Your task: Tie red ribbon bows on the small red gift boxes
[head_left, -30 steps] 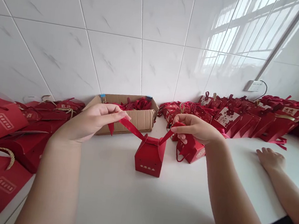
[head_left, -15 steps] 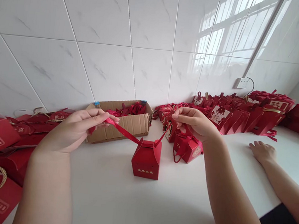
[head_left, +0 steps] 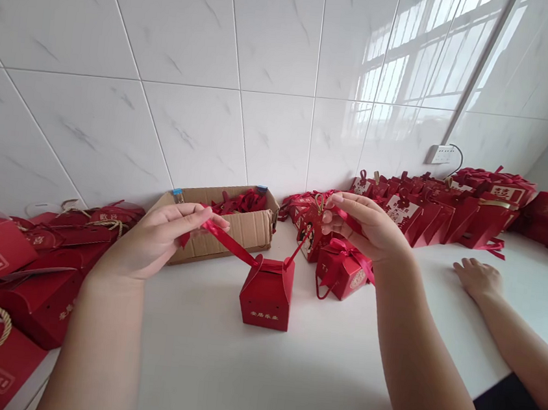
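Left hand point(head_left: 157, 238) pinches one side of the red ribbon point(head_left: 231, 243), right hand point(head_left: 372, 227) the other. Ribbon's threaded through top of small box point(head_left: 265, 299), upright on tabletop point(head_left: 255, 386) before carton point(head_left: 248, 228).

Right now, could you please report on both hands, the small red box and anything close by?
Left hand and right hand each holding red ribbon. Small red box upright on white table. Bow-tied box close on its right.
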Demonstrator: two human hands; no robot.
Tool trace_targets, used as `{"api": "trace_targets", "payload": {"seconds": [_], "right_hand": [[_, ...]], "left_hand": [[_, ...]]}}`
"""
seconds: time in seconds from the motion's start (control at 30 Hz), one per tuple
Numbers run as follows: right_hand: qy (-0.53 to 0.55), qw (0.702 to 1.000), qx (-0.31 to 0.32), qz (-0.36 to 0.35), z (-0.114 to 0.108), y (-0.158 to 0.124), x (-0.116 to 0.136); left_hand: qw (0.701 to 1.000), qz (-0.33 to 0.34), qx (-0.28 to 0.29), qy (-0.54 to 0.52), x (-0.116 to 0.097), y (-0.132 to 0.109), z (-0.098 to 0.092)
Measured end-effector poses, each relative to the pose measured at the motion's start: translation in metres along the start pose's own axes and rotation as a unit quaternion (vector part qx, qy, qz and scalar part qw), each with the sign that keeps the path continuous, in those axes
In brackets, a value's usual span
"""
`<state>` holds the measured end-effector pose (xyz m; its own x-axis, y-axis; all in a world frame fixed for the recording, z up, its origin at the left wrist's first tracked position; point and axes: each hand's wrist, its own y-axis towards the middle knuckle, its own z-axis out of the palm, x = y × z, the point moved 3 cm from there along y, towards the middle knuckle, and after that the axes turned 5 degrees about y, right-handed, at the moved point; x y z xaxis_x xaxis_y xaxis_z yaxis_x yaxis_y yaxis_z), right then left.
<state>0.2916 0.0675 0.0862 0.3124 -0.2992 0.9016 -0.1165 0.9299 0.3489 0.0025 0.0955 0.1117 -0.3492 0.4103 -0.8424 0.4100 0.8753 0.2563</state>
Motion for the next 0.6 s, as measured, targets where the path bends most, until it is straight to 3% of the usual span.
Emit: {"api": "trace_targets", "payload": {"seconds": [0.27,0.43,0.6], "right_hand": [[-0.027,0.999,0.000,-0.019,0.001,0.000,0.001],[-0.027,0.998,0.046,-0.039,0.007,-0.003,0.004],[0.027,0.992,0.108,-0.064,0.009,0.000,0.000]], "left_hand": [[0.992,0.040,0.027,-0.118,-0.001,-0.002,-0.002],[0.975,0.033,-0.002,-0.219,0.004,-0.003,-0.006],[0.955,0.075,-0.042,-0.283,0.004,0.001,-0.005]]}}
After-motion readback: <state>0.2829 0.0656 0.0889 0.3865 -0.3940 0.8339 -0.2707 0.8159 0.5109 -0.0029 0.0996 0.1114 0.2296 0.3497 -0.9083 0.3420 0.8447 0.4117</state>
